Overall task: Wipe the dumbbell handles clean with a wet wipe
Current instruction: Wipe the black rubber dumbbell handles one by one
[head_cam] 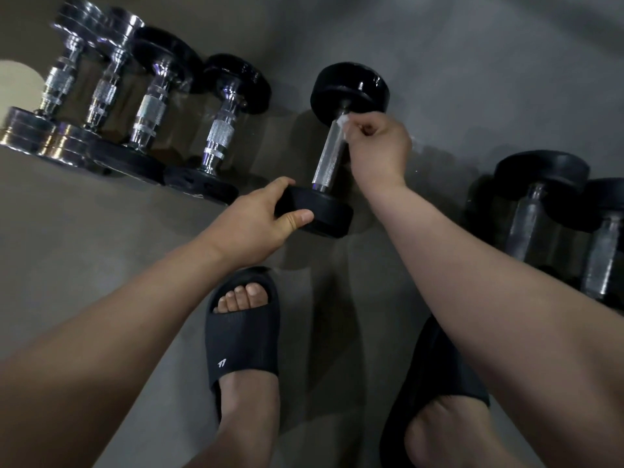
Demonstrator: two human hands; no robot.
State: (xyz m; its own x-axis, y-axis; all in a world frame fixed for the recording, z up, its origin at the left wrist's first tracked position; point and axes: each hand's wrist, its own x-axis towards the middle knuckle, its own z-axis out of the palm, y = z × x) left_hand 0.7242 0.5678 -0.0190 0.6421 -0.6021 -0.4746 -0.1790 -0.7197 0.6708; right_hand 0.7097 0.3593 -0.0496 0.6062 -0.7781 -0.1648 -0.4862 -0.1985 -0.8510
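**wiping step, middle dumbbell.** the middle dumbbell lies on the floor just toward 12 o'clock of frame centre. its axis runs from 6 to 12 o'clock, leaning slightly toward 1.

- **left hand:** the left hand grips the near head, thumb on the near face and fingers curled over the 9 o'clock edge, steadying it.
- **right hand:** the right hand pinches a small white wipe between curled fingers and thumb. the wipe is pressed to the far end of the handle, just under the far head.
- **step and next move (judged):** this handle is being wiped, with the wipe at one end. a stroke toward 6 o'clock along the bar looks the likely next move. it calls for the wipe to wrap the bar and for the left hand to stop the dumbbell rolling.
- **appearance:** the handle is bright knurled steel with a sheen, and the heads are glossy black. whether the handle is clean cannot be told.
- **other weights:** four dumbbells lie at 10 o'clock and two dumbbells at 3 o'clock.
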